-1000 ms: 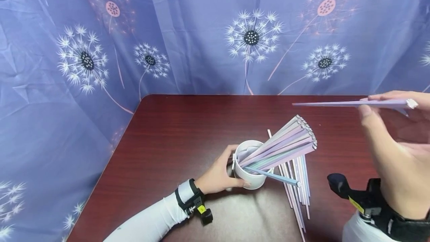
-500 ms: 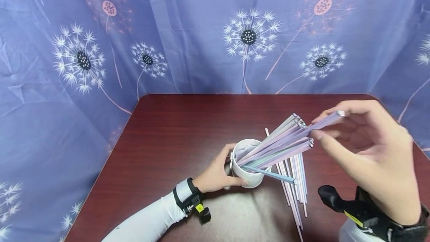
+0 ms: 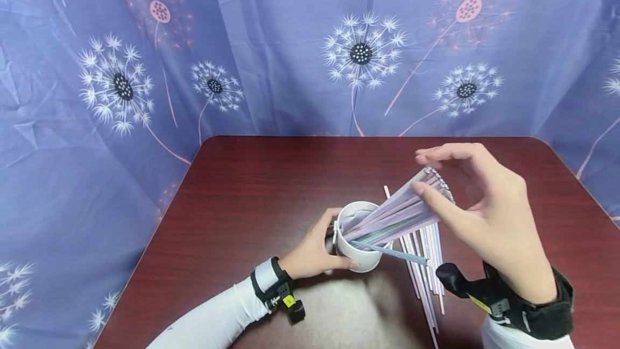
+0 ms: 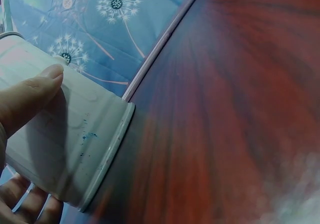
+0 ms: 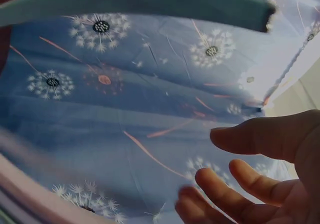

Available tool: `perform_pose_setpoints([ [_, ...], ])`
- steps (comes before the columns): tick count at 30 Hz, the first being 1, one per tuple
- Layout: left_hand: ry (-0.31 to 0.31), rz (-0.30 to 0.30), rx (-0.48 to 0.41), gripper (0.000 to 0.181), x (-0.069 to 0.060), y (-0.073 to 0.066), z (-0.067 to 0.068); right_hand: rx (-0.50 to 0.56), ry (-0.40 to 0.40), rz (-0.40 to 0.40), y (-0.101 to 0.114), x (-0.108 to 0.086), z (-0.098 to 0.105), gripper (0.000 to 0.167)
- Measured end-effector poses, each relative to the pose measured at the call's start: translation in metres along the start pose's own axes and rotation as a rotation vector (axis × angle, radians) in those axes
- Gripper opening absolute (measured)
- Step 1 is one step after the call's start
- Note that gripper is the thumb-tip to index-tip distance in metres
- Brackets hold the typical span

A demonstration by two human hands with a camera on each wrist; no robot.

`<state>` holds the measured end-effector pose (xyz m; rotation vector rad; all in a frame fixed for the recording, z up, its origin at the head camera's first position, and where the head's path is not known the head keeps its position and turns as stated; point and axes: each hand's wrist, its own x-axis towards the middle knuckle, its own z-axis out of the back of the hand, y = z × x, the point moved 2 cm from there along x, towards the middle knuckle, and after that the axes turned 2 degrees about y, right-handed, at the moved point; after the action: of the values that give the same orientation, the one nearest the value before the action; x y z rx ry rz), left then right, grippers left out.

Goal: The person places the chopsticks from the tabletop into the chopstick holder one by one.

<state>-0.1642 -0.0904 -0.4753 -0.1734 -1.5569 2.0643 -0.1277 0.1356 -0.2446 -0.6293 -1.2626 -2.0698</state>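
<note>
Right hand loosely astride sticks, contact unclear

Head view: bundled sticks, lower ends hidden inside white cup; left hand partly behind it; right wrist view: right hand, one fingertip blurred

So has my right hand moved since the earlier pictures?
Yes, leftward. In the head view, your right hand had its fingertips right of the upper-right pink dandelion a second ago; now they are left of it.
</note>
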Motion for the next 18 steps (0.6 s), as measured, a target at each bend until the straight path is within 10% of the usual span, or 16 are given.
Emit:
perform_pose_setpoints([
  [18,-0.016,0.014,0.032,0.092,-0.002,0.0,0.002,-0.214,-0.233,-0.175,-0.057,0.002,0.036,0.026],
])
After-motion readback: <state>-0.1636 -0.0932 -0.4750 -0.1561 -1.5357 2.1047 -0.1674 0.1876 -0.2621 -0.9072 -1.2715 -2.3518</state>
